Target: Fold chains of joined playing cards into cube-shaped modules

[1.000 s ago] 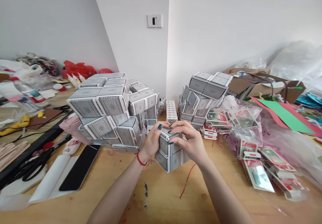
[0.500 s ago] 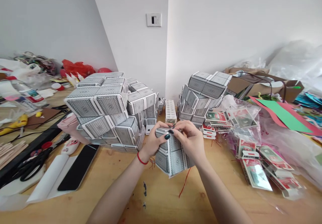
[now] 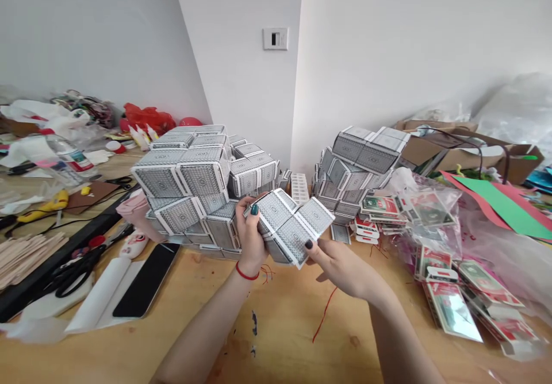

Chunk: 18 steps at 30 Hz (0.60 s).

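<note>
A block of grey-backed playing cards folded into joined cubes (image 3: 288,225) is held up above the wooden table (image 3: 284,326), tilted so its top face shows. My left hand (image 3: 250,239), with a red thread round the wrist, grips its left side. My right hand (image 3: 342,264) supports its lower right corner with thumb and fingers closed on it. Directly behind my left hand stands a big stack of the same card cubes (image 3: 194,185). A second stack (image 3: 357,165) rises to the right.
A black phone (image 3: 146,280) on white paper and scissors (image 3: 71,272) lie at left. Red and green card packs in plastic bags (image 3: 448,280) spread at right, with cardboard boxes (image 3: 457,145) and coloured paper (image 3: 495,200) behind. Red thread (image 3: 323,315) lies on the table.
Both hands raised the card block off the table and tipped it flat side up. My right hand slid from its top to under its right corner. The view shifted slightly.
</note>
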Motion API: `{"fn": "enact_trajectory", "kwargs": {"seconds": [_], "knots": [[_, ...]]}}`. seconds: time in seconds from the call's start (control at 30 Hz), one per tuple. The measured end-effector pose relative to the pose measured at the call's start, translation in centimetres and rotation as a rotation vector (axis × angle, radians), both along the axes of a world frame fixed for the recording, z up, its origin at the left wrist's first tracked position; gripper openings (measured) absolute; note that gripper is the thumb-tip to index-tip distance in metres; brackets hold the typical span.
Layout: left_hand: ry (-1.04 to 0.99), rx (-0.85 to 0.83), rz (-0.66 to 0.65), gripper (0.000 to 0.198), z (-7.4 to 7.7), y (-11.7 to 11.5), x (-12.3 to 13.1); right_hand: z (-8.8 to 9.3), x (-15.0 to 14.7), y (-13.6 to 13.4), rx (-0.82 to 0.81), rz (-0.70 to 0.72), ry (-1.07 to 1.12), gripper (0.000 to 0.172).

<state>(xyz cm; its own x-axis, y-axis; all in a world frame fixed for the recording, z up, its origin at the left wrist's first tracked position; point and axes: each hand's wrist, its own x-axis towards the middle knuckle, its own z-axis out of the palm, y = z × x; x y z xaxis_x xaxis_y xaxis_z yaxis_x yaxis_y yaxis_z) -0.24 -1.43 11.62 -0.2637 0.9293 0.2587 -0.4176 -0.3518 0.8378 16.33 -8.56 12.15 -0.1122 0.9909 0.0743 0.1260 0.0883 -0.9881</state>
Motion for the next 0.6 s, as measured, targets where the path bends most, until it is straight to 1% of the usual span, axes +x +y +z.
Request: {"fn": "enact_trajectory", "kwargs": {"seconds": [0.07, 0.1, 0.13, 0.2, 0.27, 0.33, 0.4, 0.53, 0.6], "knots": [[0.017, 0.059, 0.037, 0.022, 0.0, -0.3, 0.3, -0.2, -0.7, 1.3, -0.213, 0.08, 0.131, 0.034], [0.042, 0.09, 0.042, 0.024, 0.0, -0.4, 0.4, -0.3, -1.0, 1.9, -0.273, 0.095, 0.224, 0.037], [0.082, 0.115, 0.037, 0.027, -0.1, -0.4, 0.4, -0.2, -1.2, 2.4, -0.296, 0.097, 0.32, 0.039], [0.182, 0.14, -0.003, 0.038, 0.0, -0.5, 0.4, 0.0, -1.3, 3.2, -0.247, 0.059, 0.486, 0.042], [0.276, 0.132, -0.057, 0.048, 0.1, -0.5, 0.2, 0.4, -1.1, 3.5, -0.151, 0.0, 0.583, 0.045], [0.363, 0.097, -0.113, 0.052, 0.3, -0.4, 0.1, 0.9, -0.8, 3.4, -0.085, -0.037, 0.611, 0.047], [0.409, 0.033, -0.181, 0.051, 0.3, -0.3, 0.0, 1.4, -0.6, 3.2, -0.058, -0.04, 0.598, 0.048], [0.294, -0.116, -0.347, 0.052, 0.2, 0.0, -0.1, 1.7, -0.4, 3.0, -0.073, -0.016, 0.618, 0.051], [0.272, -0.143, -0.375, 0.054, -0.1, 0.1, -0.1, 1.7, -0.4, 3.1, -0.093, -0.021, 0.653, 0.052]]}}
